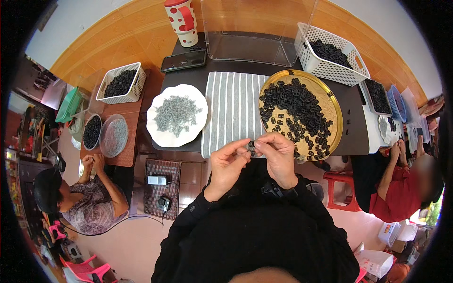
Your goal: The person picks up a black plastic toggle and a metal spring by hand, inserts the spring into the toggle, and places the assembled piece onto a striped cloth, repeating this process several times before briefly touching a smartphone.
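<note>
In front of my chest, at the table's near edge, my left hand (224,165) and my right hand (279,157) meet fingertip to fingertip. Both are closed in a pinch on a small black part (251,143), whose details are too small to make out. It resembles the small black pieces with holes (295,101) heaped on the round gold tray (338,127) right of my hands. Beyond my fingers lies a grey-and-white striped cloth (233,104). To its left, a white scalloped plate (157,134) holds a pile of small grey metal pieces (177,114).
Behind the cloth stands a clear plastic box (255,52). A phone (183,61) and a spotted tumbler (182,23) sit at the back left, a white basket (325,66) of black parts at the back right. People work at both sides (89,203) (401,193).
</note>
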{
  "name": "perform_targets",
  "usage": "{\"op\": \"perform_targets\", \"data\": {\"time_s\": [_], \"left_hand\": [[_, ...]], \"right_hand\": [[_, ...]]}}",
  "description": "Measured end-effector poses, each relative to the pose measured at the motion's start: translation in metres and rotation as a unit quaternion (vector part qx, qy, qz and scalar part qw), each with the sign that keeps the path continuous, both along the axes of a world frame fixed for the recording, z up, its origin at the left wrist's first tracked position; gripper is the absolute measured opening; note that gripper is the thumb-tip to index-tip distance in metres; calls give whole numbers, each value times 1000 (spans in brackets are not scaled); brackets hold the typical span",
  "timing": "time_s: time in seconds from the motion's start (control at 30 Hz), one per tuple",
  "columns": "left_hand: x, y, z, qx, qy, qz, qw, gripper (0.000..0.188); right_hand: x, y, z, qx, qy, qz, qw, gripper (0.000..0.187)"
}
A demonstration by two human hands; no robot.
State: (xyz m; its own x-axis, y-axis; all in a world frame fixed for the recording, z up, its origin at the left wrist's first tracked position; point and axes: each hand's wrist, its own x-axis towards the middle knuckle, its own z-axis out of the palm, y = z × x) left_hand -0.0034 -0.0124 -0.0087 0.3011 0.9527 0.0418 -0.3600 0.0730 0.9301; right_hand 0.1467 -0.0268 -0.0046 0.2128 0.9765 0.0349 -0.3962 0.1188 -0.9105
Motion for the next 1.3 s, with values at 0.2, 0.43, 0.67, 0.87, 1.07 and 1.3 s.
{"op": "perform_targets", "data": {"time_s": [0.2, 0.43, 0.67, 0.87, 1.07, 1.3], "left_hand": [[3, -1, 0, 13, 1, -6, 1000, 33], [5, -4, -2, 16, 0, 8, 1000, 33], [8, -8, -1, 35, 8, 27, 999, 34], [9, -7, -1, 46, 15, 25, 999, 34], [11, -7, -1, 44, 5, 33, 998, 32], [11, -5, -3, 28, -10, 40, 999, 29]], "right_hand": [[0, -2, 3, 8, 3, -10, 1000, 3], [-1, -3, 3, 29, -5, -6, 1000, 2], [-2, -5, 1, 45, -49, -18, 998, 2], [-2, -6, 0, 56, -48, -30, 997, 3], [-2, -8, -4, 48, -61, -18, 997, 3], [-1, -11, 6, 35, -51, 6, 998, 3]]}}
